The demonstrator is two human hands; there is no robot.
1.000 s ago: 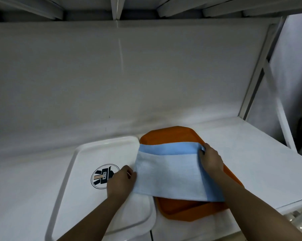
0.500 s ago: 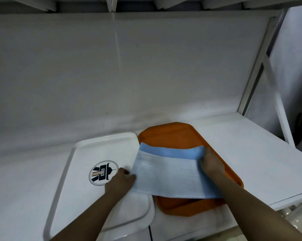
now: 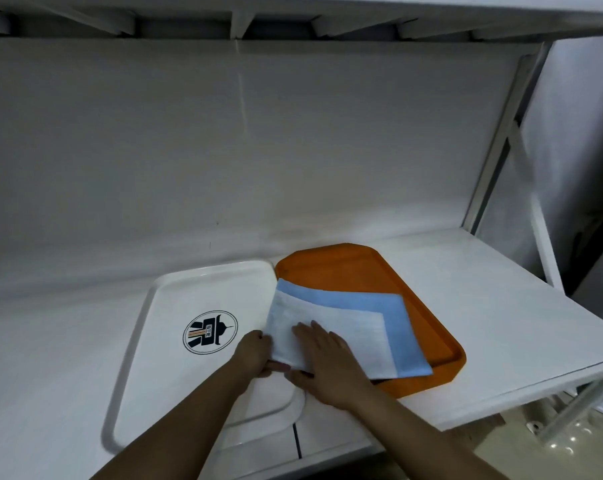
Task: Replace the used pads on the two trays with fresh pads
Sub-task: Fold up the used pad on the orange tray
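Here a folded blue-and-white pad point(image 3: 345, 327) lies across the near left part of the orange tray point(image 3: 355, 268), its left edge hanging over the rim of the white tray point(image 3: 147, 341) just beside it. The left hand point(image 3: 253, 353) pinches the pad's near left corner, fingers curled under it. The right hand point(image 3: 324, 362) rests flat on top of the pad, fingers straight and slightly spread. Both trays sit side by side, touching, on the white counter point(image 3: 483, 306); a round logo point(image 3: 210, 331) marks the white tray
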